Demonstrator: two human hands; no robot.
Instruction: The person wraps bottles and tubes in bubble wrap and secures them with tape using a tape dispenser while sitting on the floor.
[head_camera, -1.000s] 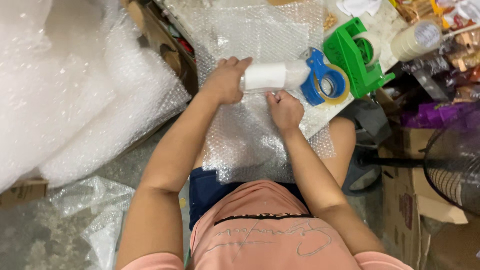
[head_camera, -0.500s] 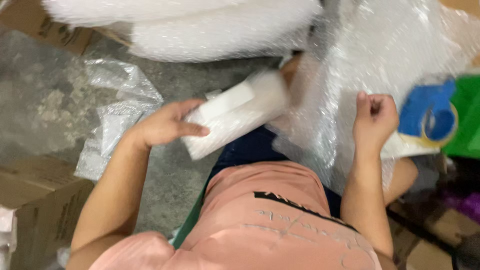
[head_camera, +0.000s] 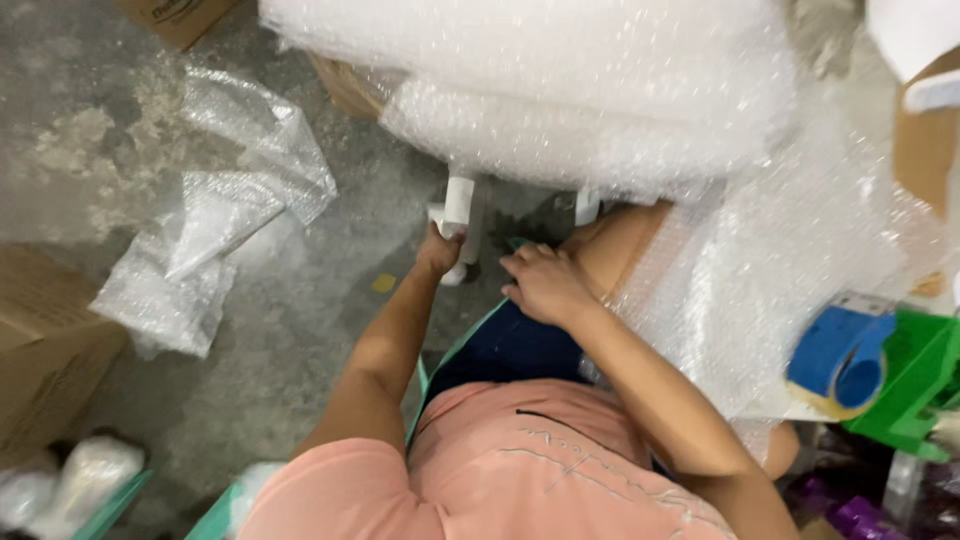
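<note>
Nearest to us, our left hand (head_camera: 440, 250) is closed around a white wrapped bundle (head_camera: 459, 215), holding it upright just below the big bubble wrap roll (head_camera: 560, 90); half a second ago the same hand held it lying slantwise across our lap. Our right hand (head_camera: 545, 283) rests just beside the left, fingers curled loosely on the dark blue cloth at our knee and gripping nothing; earlier it was a fist out by the loose bubble wrap sheet (head_camera: 780, 260). That sheet now spreads to the right of the right hand. Beyond it, well apart from both hands, sit the blue tape dispenser (head_camera: 838, 350) and a green holder (head_camera: 915, 385). Left of the left hand, crumpled plastic wrap (head_camera: 215, 240) lies on the concrete floor (head_camera: 300, 330), and farther left a cardboard box (head_camera: 45, 350).
</note>
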